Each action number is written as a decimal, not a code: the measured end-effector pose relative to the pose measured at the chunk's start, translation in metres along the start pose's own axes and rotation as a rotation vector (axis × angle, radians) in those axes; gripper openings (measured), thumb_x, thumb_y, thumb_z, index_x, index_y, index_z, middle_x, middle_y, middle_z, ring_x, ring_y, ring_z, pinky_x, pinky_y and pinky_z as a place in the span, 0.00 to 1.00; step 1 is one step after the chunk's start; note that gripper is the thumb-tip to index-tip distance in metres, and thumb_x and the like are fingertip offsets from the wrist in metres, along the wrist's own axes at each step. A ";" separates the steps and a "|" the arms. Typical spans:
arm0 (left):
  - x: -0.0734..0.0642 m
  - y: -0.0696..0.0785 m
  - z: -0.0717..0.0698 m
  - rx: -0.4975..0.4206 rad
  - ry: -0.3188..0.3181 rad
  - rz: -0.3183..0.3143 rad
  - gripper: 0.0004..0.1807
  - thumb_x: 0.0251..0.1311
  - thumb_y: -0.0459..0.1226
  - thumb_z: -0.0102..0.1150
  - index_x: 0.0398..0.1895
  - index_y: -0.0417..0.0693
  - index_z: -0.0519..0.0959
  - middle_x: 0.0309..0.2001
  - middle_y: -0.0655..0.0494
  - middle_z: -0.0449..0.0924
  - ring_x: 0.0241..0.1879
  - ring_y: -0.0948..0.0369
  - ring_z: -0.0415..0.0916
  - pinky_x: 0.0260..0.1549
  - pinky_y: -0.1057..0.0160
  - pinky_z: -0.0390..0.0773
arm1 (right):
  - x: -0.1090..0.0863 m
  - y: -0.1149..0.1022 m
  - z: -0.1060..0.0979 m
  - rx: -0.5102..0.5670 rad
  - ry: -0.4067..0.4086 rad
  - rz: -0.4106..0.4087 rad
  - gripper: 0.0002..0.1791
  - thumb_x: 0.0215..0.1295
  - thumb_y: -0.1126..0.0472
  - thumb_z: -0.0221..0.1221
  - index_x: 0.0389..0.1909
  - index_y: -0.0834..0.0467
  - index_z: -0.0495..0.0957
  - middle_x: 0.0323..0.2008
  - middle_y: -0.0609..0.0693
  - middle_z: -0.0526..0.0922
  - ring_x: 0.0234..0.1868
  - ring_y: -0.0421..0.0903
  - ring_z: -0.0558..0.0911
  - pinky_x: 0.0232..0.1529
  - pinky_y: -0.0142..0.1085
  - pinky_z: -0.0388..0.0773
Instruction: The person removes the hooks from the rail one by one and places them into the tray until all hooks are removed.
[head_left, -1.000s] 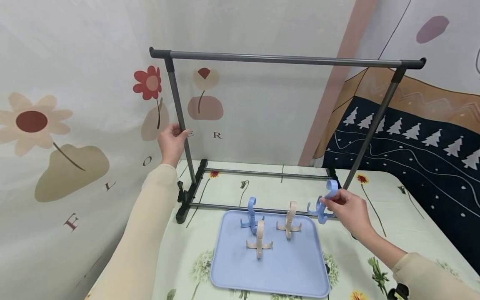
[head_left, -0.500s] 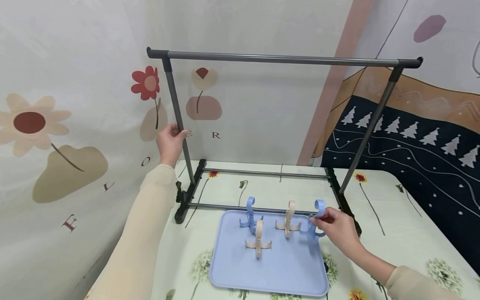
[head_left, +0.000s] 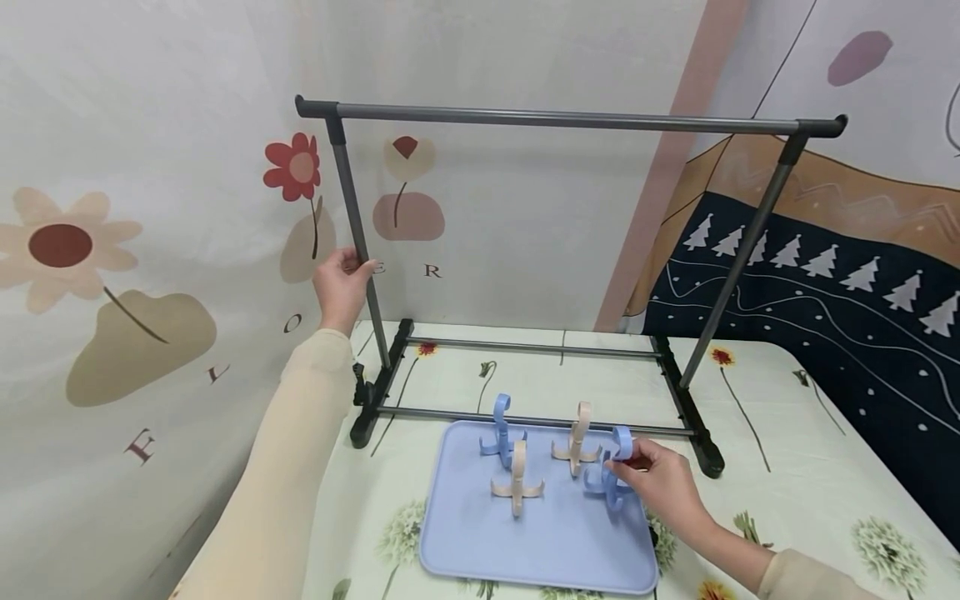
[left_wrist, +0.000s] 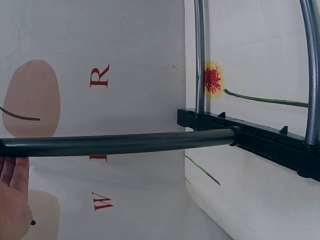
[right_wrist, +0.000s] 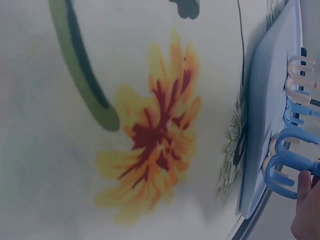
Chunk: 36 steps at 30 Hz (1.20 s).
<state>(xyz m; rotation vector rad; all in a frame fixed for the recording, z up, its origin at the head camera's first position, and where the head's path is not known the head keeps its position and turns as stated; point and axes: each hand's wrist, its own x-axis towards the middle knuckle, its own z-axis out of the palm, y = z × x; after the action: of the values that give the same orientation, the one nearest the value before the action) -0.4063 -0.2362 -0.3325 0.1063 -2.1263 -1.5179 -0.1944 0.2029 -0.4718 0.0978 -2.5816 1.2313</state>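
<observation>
My left hand (head_left: 341, 292) holds the left upright (head_left: 348, 187) of a dark grey metal rack, thumb and fingers at the pole. In the left wrist view, fingers (left_wrist: 19, 172) show against that pole. My right hand (head_left: 667, 485) pinches a blue multi-prong hook (head_left: 611, 492) by its upper part, low over the right side of a light blue tray (head_left: 525, 550). Whether the hook touches the tray, I cannot tell. On the tray stand another blue hook (head_left: 501, 437) and two beige hooks, one in front (head_left: 517, 483) and one behind (head_left: 577, 442).
The rack's top bar (head_left: 562, 118) spans high above the tray. Its lower rod (head_left: 442, 414) runs just behind the tray, between black feet such as the right one (head_left: 705, 454). A flowered cloth (head_left: 787, 467) covers the table; a printed curtain (head_left: 510, 250) hangs behind.
My right hand has brought the blue hook left and down, from beside the rack's right foot to over the tray. My left hand stays on the upright.
</observation>
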 end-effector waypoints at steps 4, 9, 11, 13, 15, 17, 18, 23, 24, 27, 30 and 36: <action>-0.001 0.000 0.000 -0.004 0.000 -0.004 0.17 0.67 0.40 0.62 0.55 0.41 0.77 0.52 0.48 0.81 0.52 0.57 0.76 0.55 0.56 0.74 | -0.003 -0.001 0.004 0.011 -0.008 0.017 0.08 0.53 0.65 0.73 0.29 0.57 0.82 0.26 0.45 0.85 0.30 0.40 0.84 0.29 0.30 0.80; -0.001 0.000 0.000 -0.004 0.000 -0.001 0.17 0.67 0.40 0.62 0.55 0.41 0.77 0.52 0.48 0.81 0.52 0.57 0.77 0.55 0.56 0.74 | -0.008 -0.001 0.009 0.002 -0.013 0.032 0.09 0.53 0.65 0.73 0.27 0.57 0.81 0.25 0.44 0.83 0.29 0.39 0.84 0.29 0.29 0.80; -0.002 0.000 0.001 0.000 -0.001 -0.001 0.18 0.67 0.40 0.62 0.55 0.41 0.77 0.52 0.48 0.81 0.52 0.57 0.77 0.55 0.57 0.74 | -0.009 0.000 0.011 0.000 -0.005 0.022 0.09 0.52 0.66 0.74 0.27 0.57 0.81 0.25 0.44 0.83 0.29 0.38 0.83 0.30 0.29 0.80; -0.001 -0.001 0.001 0.003 -0.001 -0.002 0.18 0.67 0.41 0.62 0.55 0.41 0.77 0.52 0.48 0.81 0.52 0.57 0.77 0.55 0.57 0.75 | -0.010 0.001 0.013 0.011 0.008 0.011 0.10 0.51 0.67 0.74 0.29 0.58 0.81 0.26 0.45 0.84 0.30 0.39 0.84 0.31 0.29 0.81; -0.002 -0.001 0.001 0.007 -0.003 -0.003 0.18 0.67 0.41 0.62 0.55 0.41 0.77 0.52 0.48 0.81 0.52 0.57 0.77 0.55 0.57 0.74 | -0.010 0.002 0.015 0.018 0.022 0.002 0.11 0.49 0.68 0.75 0.31 0.58 0.82 0.28 0.46 0.85 0.31 0.39 0.84 0.32 0.29 0.81; -0.001 -0.001 0.001 0.002 -0.003 -0.003 0.18 0.67 0.41 0.62 0.55 0.41 0.77 0.52 0.48 0.81 0.52 0.57 0.77 0.55 0.57 0.74 | -0.011 0.002 0.016 0.032 0.029 -0.001 0.13 0.48 0.70 0.75 0.33 0.60 0.82 0.30 0.48 0.85 0.33 0.41 0.85 0.34 0.29 0.82; -0.001 -0.001 0.001 0.003 -0.001 -0.002 0.18 0.67 0.41 0.62 0.55 0.41 0.77 0.52 0.48 0.81 0.52 0.57 0.77 0.55 0.57 0.74 | -0.011 0.002 0.016 0.039 0.029 0.001 0.13 0.47 0.70 0.75 0.34 0.61 0.83 0.31 0.49 0.85 0.33 0.42 0.85 0.35 0.29 0.82; -0.001 -0.001 0.000 0.006 0.005 0.005 0.17 0.67 0.40 0.62 0.54 0.41 0.77 0.52 0.48 0.81 0.52 0.57 0.77 0.55 0.56 0.74 | -0.014 -0.002 0.015 0.058 0.014 0.017 0.15 0.48 0.69 0.75 0.37 0.63 0.82 0.34 0.51 0.85 0.35 0.45 0.86 0.36 0.29 0.82; -0.001 -0.001 0.000 0.009 0.005 0.006 0.17 0.67 0.40 0.62 0.54 0.41 0.77 0.52 0.48 0.81 0.52 0.57 0.77 0.55 0.56 0.74 | -0.015 -0.003 0.014 0.056 0.011 0.022 0.16 0.48 0.68 0.75 0.38 0.63 0.82 0.34 0.50 0.85 0.36 0.45 0.85 0.37 0.30 0.82; -0.001 0.000 0.000 0.009 0.003 0.005 0.18 0.67 0.40 0.62 0.55 0.41 0.77 0.52 0.48 0.81 0.52 0.57 0.77 0.54 0.56 0.74 | -0.017 -0.006 0.009 0.061 -0.002 0.052 0.18 0.49 0.67 0.75 0.41 0.63 0.82 0.36 0.50 0.86 0.38 0.46 0.85 0.38 0.30 0.82; -0.001 0.000 -0.001 0.006 0.003 0.007 0.17 0.67 0.40 0.62 0.54 0.41 0.77 0.51 0.48 0.81 0.51 0.57 0.77 0.54 0.57 0.74 | -0.020 -0.006 0.004 0.069 -0.015 0.084 0.22 0.49 0.66 0.75 0.46 0.63 0.82 0.37 0.50 0.85 0.40 0.46 0.85 0.40 0.30 0.82; -0.003 0.001 -0.002 0.014 -0.003 0.019 0.17 0.67 0.40 0.62 0.53 0.40 0.77 0.49 0.48 0.81 0.50 0.57 0.77 0.53 0.57 0.74 | -0.026 -0.005 -0.010 0.090 -0.038 0.103 0.29 0.49 0.64 0.76 0.53 0.63 0.79 0.42 0.53 0.84 0.44 0.49 0.84 0.41 0.30 0.82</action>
<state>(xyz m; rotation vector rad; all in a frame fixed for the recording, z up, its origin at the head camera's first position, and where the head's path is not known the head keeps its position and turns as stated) -0.4025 -0.2359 -0.3322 0.0888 -2.1344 -1.4939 -0.1661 0.2056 -0.4691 0.0058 -2.5919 1.3957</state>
